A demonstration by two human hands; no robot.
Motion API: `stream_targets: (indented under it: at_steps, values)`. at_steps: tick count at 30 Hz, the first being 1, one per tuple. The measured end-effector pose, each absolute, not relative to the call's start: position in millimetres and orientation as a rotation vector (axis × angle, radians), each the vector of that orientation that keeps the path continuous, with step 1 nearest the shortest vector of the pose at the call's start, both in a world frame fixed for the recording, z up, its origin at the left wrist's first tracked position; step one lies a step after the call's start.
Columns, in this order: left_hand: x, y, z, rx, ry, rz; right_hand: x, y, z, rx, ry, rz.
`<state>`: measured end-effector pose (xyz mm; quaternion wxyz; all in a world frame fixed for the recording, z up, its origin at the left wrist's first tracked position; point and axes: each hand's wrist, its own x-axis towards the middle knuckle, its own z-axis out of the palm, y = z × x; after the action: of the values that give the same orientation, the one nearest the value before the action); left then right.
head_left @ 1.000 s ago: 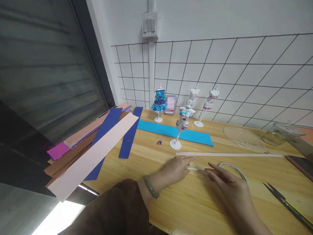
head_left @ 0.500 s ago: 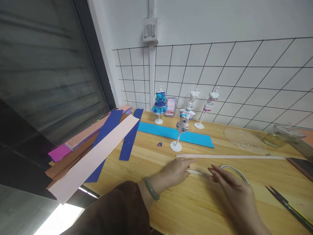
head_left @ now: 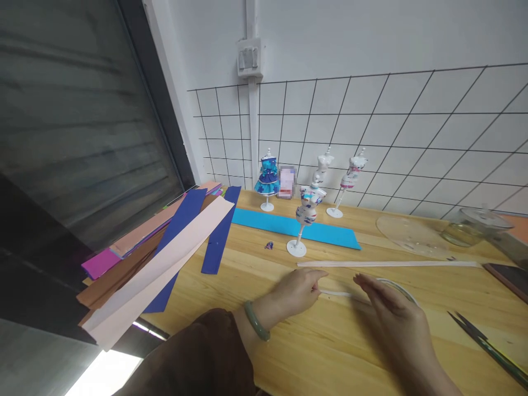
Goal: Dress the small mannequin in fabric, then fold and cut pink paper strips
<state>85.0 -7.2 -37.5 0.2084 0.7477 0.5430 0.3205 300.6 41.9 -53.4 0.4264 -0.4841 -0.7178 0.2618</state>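
My left hand (head_left: pixel 295 291), a green bangle on its wrist, pinches the end of a narrow white tape strip (head_left: pixel 336 293) low over the table. The strip runs right and passes behind my right hand (head_left: pixel 394 311). The right fingers are long and pressed together, curved around the near side of a pale roll of tape (head_left: pixel 402 287); only the roll's far rim shows, and the thumb is hidden. Just beyond both hands a long, thin pinkish-white strip (head_left: pixel 388 264) lies flat. Behind it stands a small white dress form (head_left: pixel 308 206) with coloured marks.
Left are stacked foam-like sheets, a pale pink one (head_left: pixel 165 269) on top, and dark blue strips (head_left: pixel 223 231). A bright blue strip (head_left: pixel 272 221) lies behind. Further forms include one in a blue dress (head_left: pixel 269 176). Scissors (head_left: pixel 487 344), a dark flat object (head_left: pixel 507 280) and a glass pot (head_left: pixel 466 228) are right.
My right fingertips have lifted slightly and the fingers have straightened, showing more of the strip behind them. The left hand keeps its pinch. The view has tilted a little.
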Motion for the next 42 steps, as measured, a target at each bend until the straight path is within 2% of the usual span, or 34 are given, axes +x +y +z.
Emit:
stream_targets:
  at_steps: [5, 11, 20, 30, 33, 38, 42]
  values:
    - [83.7, -7.1, -36.1, 2.066, 1.521, 0.839, 298.2, 33.6, -43.0, -1.280, -1.617, 0.819]
    - [83.4, -6.5, -36.3, 2.040, 1.551, 0.797, 295.3, 32.0, -35.7, -1.460, -1.727, 0.747]
    - [84.5, -6.7, -31.0, 2.075, 1.584, 0.778, 294.7, 39.6, -54.3, -1.121, -1.885, 0.669]
    - [76.7, -5.9, -25.6, 2.060, 1.596, 0.833, 295.3, 33.2, -38.9, -1.390, -1.850, 0.711]
    - [69.8, -1.4, -26.4, 2.004, 1.730, 0.898, 297.1, 37.4, -46.9, -1.343, -1.795, 0.750]
    - [32.8, 13.1, -27.5, 1.839, 2.206, 0.960, 295.1, 38.9, -53.1, -1.238, -1.812, 0.690]
    - [-3.6, 22.4, -31.0, 1.741, 2.353, 0.957, 292.5, 38.3, -49.5, -1.288, -1.793, 0.744]
